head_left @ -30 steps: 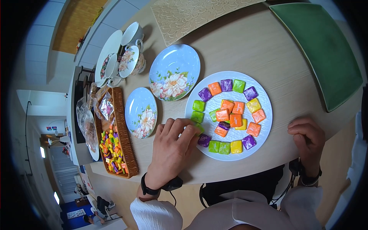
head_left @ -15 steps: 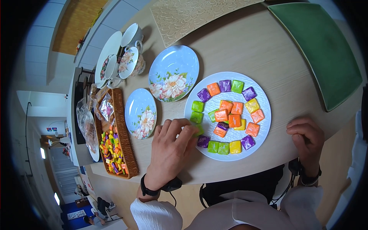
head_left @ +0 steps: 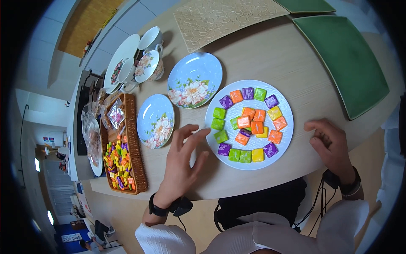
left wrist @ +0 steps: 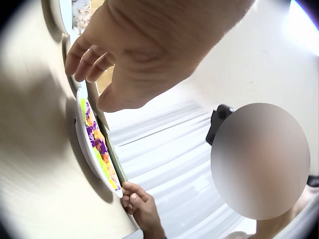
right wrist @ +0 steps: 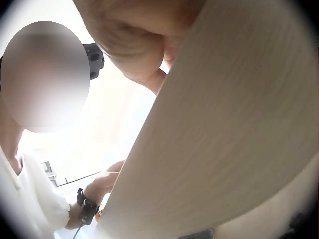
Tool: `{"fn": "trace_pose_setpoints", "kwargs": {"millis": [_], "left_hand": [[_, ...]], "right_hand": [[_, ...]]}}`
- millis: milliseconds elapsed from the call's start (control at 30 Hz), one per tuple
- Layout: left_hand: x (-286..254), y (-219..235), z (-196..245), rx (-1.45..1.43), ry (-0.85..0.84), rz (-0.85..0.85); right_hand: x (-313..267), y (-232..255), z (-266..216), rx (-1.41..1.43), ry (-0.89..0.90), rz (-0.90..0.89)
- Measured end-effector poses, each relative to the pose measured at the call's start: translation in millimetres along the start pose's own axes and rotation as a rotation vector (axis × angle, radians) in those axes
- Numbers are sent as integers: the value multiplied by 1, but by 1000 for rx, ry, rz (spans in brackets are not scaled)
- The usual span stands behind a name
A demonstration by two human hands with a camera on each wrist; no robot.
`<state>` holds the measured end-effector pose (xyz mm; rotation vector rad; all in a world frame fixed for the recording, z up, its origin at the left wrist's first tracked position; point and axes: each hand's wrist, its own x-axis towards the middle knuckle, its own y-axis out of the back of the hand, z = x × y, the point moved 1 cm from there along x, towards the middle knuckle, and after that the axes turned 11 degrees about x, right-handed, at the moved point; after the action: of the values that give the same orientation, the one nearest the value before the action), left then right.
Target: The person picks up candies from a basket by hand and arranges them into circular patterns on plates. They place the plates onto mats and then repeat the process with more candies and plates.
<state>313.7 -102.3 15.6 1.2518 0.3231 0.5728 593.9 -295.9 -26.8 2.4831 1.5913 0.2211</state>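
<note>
On the white plate (head_left: 247, 167), square wrapped candies form a ring, among them a green candy (head_left: 220, 136) at its left side. Inside the ring lies a small heap of candies, with an orange candy (head_left: 257, 127) on it. My left hand (head_left: 182, 158) is just left of the plate, fingers loosely bent and apart, holding nothing. Beyond the plate's right rim, my right hand (head_left: 330, 144) has its fingers loosely curled with nothing in them. The left wrist view shows the plate (left wrist: 87, 144) nearly edge-on past the left hand (left wrist: 144, 59). In the right wrist view, the tabletop partly hides the right hand (right wrist: 132, 42).
Two floral plates, a larger one (head_left: 196, 70) and a smaller one (head_left: 148, 116), lie left of the candy plate. Farther left is a wicker basket (head_left: 137, 163) of small candies, with cups (head_left: 150, 38) behind. A beige tray (head_left: 228, 21) and green platter (head_left: 344, 63) are at the back and right.
My left hand has let go of the green candy and drawn back left, its fingers spreading. The candy stays in the ring. My right hand has shifted slightly left toward the plate.
</note>
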Motion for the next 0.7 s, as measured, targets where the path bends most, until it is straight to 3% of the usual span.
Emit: {"fn": "trace_pose_setpoints", "kwargs": {"millis": [233,367,700], "left_hand": [[9,-8,2,-206,81,-45],[14,-10,10,141,-59,2],[13,-19,6,312,-148,91]], "right_hand": [[32,-5,-12,118,-165,-185],[47,-14,-21,197,-262,-245],[52,-14,-16,158,-273,-257]]}}
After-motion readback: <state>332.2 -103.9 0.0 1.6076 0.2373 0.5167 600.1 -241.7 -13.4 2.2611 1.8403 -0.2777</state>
